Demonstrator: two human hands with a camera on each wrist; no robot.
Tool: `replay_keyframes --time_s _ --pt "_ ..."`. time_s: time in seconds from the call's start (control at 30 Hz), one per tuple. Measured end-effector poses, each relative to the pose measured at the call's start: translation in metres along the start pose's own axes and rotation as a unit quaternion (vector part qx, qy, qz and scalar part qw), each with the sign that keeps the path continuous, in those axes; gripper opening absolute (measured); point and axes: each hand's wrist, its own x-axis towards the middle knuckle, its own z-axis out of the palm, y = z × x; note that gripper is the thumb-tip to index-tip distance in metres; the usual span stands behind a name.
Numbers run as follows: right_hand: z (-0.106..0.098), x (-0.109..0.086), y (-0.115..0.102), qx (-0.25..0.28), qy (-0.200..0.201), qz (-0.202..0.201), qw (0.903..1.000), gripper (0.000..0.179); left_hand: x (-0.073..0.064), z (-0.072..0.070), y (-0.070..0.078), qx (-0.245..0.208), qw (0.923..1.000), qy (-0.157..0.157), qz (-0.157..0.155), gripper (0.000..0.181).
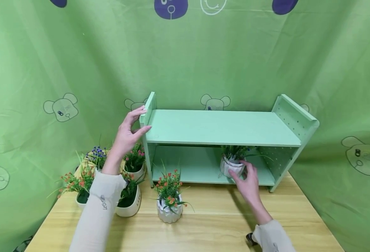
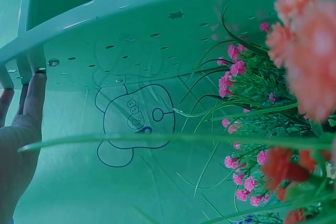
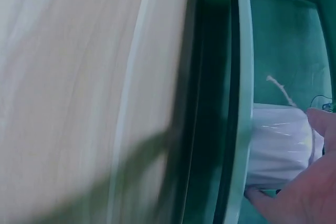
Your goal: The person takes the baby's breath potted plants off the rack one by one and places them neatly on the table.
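Note:
A light green two-tier shelf (image 1: 210, 127) stands on the table. My left hand (image 1: 129, 131) holds its left side panel, thumb at the front edge and fingers against the outer face; in the left wrist view the fingertips (image 2: 35, 85) meet that face. On the lower tier, toward the right, my right hand (image 1: 249, 182) grips a white potted plant (image 1: 230, 167) between thumb and fingers. The upper tier partly covers its leaves. The right wrist view shows the white pot (image 3: 278, 145) lying across the view at the shelf's front edge, with the thumb and fingers around it.
On the wooden table (image 1: 204, 231), a potted plant with orange-red flowers (image 1: 169, 208) stands before the shelf. Several more flower pots cluster left of it, partly behind my left forearm, including a white lettered pot (image 1: 129, 206). Green patterned cloth (image 1: 77, 52) hangs behind.

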Motion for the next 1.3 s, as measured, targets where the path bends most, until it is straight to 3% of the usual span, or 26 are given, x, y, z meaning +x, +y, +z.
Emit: replay_keyframes --time_s 0.3,0.77,1.3 --pt "0.002 0.008 0.009 -0.031 0.019 -0.014 0.9992 0.056 0.001 0.003 -0.001 -0.008 1.0 -0.002 0.0 0.054" --pt "-0.006 0.009 0.02 -0.039 -0.008 -0.026 0.9989 0.054 0.0 0.004 -0.001 -0.005 1.0 -0.007 -0.005 0.054" --pt "-0.013 -0.004 0.005 -0.005 -0.05 -0.111 0.9926 0.044 -0.001 0.001 0.002 0.007 1.0 0.002 0.004 0.053"
